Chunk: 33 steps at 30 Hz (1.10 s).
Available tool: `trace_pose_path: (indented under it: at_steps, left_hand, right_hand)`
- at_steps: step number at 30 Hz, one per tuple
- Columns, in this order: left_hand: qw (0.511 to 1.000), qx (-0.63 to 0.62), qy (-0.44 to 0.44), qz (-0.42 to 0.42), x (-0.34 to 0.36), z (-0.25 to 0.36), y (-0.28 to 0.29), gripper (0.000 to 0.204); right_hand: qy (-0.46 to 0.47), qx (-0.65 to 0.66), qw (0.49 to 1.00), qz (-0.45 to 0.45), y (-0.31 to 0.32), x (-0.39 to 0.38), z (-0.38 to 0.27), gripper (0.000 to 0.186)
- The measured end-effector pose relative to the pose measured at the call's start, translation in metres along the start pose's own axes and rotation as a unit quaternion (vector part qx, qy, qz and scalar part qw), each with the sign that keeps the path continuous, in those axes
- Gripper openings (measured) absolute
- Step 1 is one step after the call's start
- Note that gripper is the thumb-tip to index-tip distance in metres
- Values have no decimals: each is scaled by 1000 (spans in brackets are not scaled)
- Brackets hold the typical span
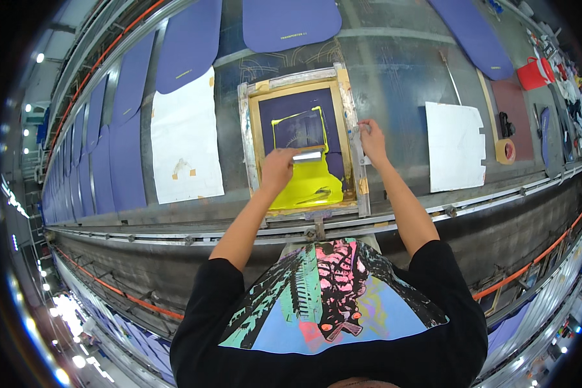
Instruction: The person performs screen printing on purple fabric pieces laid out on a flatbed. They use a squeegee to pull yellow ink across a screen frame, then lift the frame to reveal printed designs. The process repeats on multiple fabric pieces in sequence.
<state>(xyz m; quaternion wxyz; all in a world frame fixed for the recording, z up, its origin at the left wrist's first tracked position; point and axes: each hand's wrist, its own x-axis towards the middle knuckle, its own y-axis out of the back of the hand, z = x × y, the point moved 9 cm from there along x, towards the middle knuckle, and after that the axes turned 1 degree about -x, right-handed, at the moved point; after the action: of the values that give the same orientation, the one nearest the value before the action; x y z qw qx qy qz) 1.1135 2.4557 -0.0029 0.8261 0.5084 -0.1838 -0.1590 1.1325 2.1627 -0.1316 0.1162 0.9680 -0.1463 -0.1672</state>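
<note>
I have the left hand [277,169] closed around one end of a squeegee [308,156], its metallic strip showing to the right of the fingers. The squeegee sits inside a rectangular frame [248,142], around mid-height, at the upper part of a spread of bright yellow paint [309,184]. Paint covers most of the lower opening; thin yellow lines run up both sides and along the top of a dark patch above the squeegee.

Right hand [373,142] is at the frame's right side, fingers bent against the edge; can't tell from here whether it grips or just rests.

Frame lies flat on a dark grey worktop [394,64], near edge close to a metal rail [407,220]. Left of it, a white sheet [187,139] with small tan patches; right, well apart, another white sheet [454,149] with a notched right edge. Beyond that one, a tape roll [500,151], a black object [506,125] too small to name, and a red bucket [535,73] farther up. Purple mats [292,22] lie along the far side, more in a row at left.
</note>
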Motion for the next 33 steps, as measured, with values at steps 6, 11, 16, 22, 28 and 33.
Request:
trace_pose_path:
  at_steps: [6,11,16,22,28,33]
  left_hand:
    - [995,9,92,39,74,-39,28,39]
    - [995,-6,38,92,40,-1,14,44]
    - [995,19,-21,92,-51,39,-1,53]
    - [991,-7,-8,136,-97,40,44,50]
    - [970,-20,13,240,-132,-31,151,45]
    - [958,-85,59,266,-159,-95,201,47]
  right_hand:
    - [28,36,999,-1,-1,2,-24,18]
    - [61,68,996,-1,2,8,-16,18]
    - [146,34,987,64,7,-11,-36,18]
    - [77,51,995,25,-2,-35,-77,18]
    - [103,99,990,-1,-105,-74,-149,19]
    - [105,120,987,-17,-181,-77,-169,18]
